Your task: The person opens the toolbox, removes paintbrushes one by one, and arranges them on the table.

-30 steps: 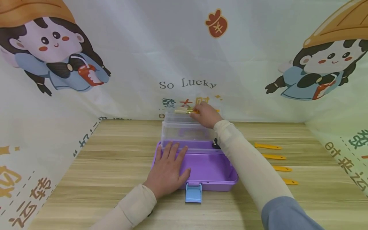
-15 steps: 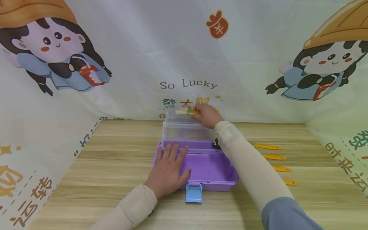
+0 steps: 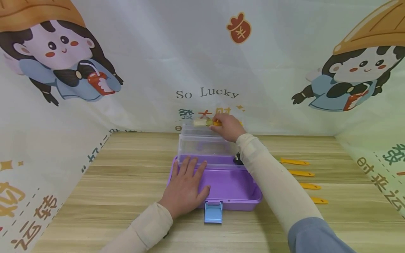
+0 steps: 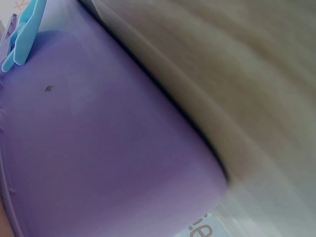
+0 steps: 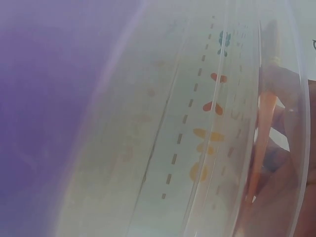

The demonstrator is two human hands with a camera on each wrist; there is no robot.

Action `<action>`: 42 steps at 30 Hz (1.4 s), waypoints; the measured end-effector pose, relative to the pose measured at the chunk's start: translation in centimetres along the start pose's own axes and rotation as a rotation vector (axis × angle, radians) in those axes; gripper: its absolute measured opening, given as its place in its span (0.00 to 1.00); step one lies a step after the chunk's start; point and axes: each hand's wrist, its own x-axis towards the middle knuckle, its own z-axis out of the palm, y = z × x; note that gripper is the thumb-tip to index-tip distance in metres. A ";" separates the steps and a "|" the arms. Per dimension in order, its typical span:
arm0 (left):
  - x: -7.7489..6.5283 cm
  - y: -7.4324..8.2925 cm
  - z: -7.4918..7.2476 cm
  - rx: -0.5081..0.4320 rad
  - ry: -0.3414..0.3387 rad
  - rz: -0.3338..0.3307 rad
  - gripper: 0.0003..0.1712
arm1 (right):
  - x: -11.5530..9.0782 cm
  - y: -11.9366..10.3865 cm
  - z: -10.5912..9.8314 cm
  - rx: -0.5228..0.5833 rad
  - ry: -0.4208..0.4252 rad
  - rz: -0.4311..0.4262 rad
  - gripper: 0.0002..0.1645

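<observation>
My right hand (image 3: 229,127) pinches a paintbrush (image 3: 200,122) at the upper edge of the raised clear lid (image 3: 207,144). The brush lies sideways, its cream bristles and gold ferrule pointing left, its yellow handle mostly covered by the fingers. Seen through the lid in the right wrist view, the handle (image 5: 266,113) runs along the fingers. My left hand (image 3: 183,191) rests, fingers straight and spread, over the left side of the purple box (image 3: 229,184). A blue latch (image 3: 213,213) hangs from the box's front. The left wrist view shows mainly the box's purple front wall (image 4: 108,138).
Several yellow handles (image 3: 295,162) lie in a row on the wooden table (image 3: 133,168), partly hidden behind the right forearm. A small black item (image 3: 237,159) shows at the back of the box. A printed cloth (image 3: 152,63) stands close behind the lid.
The brush has turned slightly in my right fingers, so more of the bristles' broad side shows. Both hands and the box have stayed in place.
</observation>
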 end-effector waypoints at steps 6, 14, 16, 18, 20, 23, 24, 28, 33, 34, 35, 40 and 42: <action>0.0 0.0 -0.1 -0.008 -0.004 -0.002 0.40 | 0.0 0.0 0.0 -0.019 0.031 -0.018 0.18; -0.2 0.1 -0.1 0.002 -0.010 0.002 0.40 | -0.2 0.0 -0.3 -0.009 0.070 -0.044 0.18; -0.3 0.1 -0.2 0.003 -0.006 0.001 0.40 | -0.2 0.0 -0.5 -0.005 0.074 -0.046 0.19; -0.3 0.1 -0.2 0.003 -0.007 -0.001 0.40 | -0.3 -0.2 -0.7 -0.006 0.076 -0.047 0.19; -0.3 0.1 -0.2 0.001 -0.010 -0.003 0.40 | -0.5 -0.4 -1.0 -0.006 0.074 -0.049 0.20; -0.3 0.0 -0.2 0.003 -0.008 -0.003 0.40 | -0.8 -0.6 -1.8 0.004 0.077 -0.054 0.21; -0.3 0.0 -0.1 0.003 -0.005 -0.003 0.40 | -0.8 -0.7 -2.1 0.014 0.080 -0.053 0.21; -0.2 -0.1 0.0 -0.001 0.005 0.000 0.40 | -1.1 -0.6 -3.5 0.046 0.099 -0.053 0.23; 0.0 -0.1 0.0 0.002 0.012 -0.003 0.40 | -2.0 -0.2 -4.8 0.041 0.112 -0.072 0.22; 0.0 -0.1 0.0 0.003 0.013 -0.004 0.40 | -2.3 -0.2 -5.0 0.037 0.115 -0.079 0.22; 0.0 -0.2 0.0 0.004 0.015 -0.005 0.40 | -2.7 -0.2 -5.2 0.029 0.116 -0.084 0.22; -0.1 -0.2 0.0 0.000 0.013 -0.001 0.40 | -5.0 0.1 -5.7 -0.023 0.115 -0.116 0.20; -0.2 -0.2 0.0 -0.002 0.008 0.000 0.40 | -6.1 0.2 -5.9 -0.048 0.121 -0.132 0.20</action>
